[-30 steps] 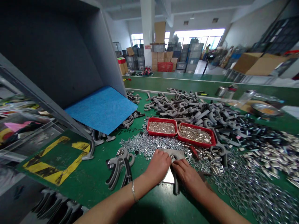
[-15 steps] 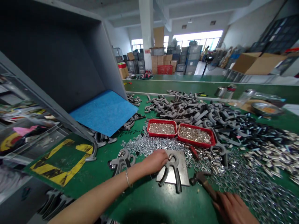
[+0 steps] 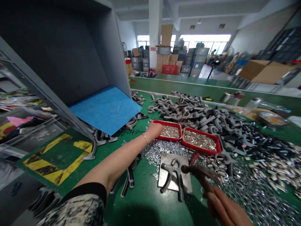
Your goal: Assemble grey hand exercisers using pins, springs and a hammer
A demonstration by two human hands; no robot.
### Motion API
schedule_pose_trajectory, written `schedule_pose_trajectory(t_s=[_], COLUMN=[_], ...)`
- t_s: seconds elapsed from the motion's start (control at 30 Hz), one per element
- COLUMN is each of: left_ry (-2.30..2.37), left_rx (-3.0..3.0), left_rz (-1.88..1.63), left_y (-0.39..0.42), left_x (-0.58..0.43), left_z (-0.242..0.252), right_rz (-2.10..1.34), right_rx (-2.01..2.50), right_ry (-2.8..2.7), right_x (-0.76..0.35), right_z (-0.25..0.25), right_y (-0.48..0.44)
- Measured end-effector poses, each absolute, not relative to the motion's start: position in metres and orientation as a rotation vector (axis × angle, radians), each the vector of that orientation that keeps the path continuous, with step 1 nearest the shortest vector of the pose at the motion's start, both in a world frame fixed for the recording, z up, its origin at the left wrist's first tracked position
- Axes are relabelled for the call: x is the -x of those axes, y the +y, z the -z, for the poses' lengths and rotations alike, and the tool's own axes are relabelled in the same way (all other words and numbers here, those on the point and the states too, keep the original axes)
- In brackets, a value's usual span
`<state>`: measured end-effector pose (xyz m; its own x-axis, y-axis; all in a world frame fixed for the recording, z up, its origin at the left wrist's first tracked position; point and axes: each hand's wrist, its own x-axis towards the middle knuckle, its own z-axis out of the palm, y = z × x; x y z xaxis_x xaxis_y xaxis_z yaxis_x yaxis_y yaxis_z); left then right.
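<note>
Reaching across the green workbench [image 3: 141,204] with the left hand [image 3: 155,130], fingers curving over the rim of the left red tray [image 3: 180,131] and a thin silver bangle [image 3: 145,138] sitting on the wrist; fingertips dropping out of sight at the tray edge, so not able to tell whether open or pinching small silver parts [image 3: 170,131]. Gripping a dark hammer [image 3: 202,177] with the right hand [image 3: 223,204], fingers closed around the brown handle, head held just above and beside a grey-black hand gripper [image 3: 174,166], not visibly touching it. Lying flat on a scuffed steel plate [image 3: 184,160], the hand gripper is sitting with its two handles pointing toward the person, plate resting on the bench among loose steel washers [image 3: 244,194] and zinc-plated hex nuts [image 3: 162,150]. Holding short silver sleeves [image 3: 199,140], the right red tray [image 3: 202,149] is sitting just beside the left one. Spreading beyond the trays, a heap of grey gripper handles [image 3: 195,113] is covering the far bench. Drooping from a grey metal hood [image 3: 58,53], a blue foam mat [image 3: 105,110] is overhanging more gripper parts [image 3: 137,117], with yellow-and-black tape [image 3: 56,160] marking the bench at left and a patterned sleeve [image 3: 77,210] covering the left forearm.
</note>
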<state>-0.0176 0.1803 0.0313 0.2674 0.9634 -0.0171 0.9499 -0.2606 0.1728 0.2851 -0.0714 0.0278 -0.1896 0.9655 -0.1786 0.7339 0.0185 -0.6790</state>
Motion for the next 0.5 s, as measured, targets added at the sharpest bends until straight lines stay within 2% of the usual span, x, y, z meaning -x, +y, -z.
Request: schedule_pose_trajectory(t_s=[0.1, 0.27, 0.33, 0.43, 0.5], left_ry=[1.861, 1.858, 1.833, 1.745, 1.625], left_rx=[-2.347, -2.305, -2.298, -2.309, -2.329], left_rz=[-0.136, -0.223, -0.281, -0.353, -0.357], left_y=[0.18, 0.182, 0.179, 0.156, 0.129], left_x=[0.025, 0.034, 0.034, 0.024, 0.012], left_z=[-0.022, -0.023, -0.029, -0.039, -0.042], right_rz=[-0.945, -1.164, -1.084, -1.007, -1.141], right_rx=[1.74, 1.717, 1.713, 1.752, 1.711], right_ry=[-2.062, -2.106, -2.069, -2.108, -2.12], right_x=[-0.261, -0.248, -0.249, -0.25, -0.252], right_z=[-0.03, -0.039, -0.04, -0.03, -0.02], right_y=[-0.048, -0.026, -0.028, -0.029, -0.026])
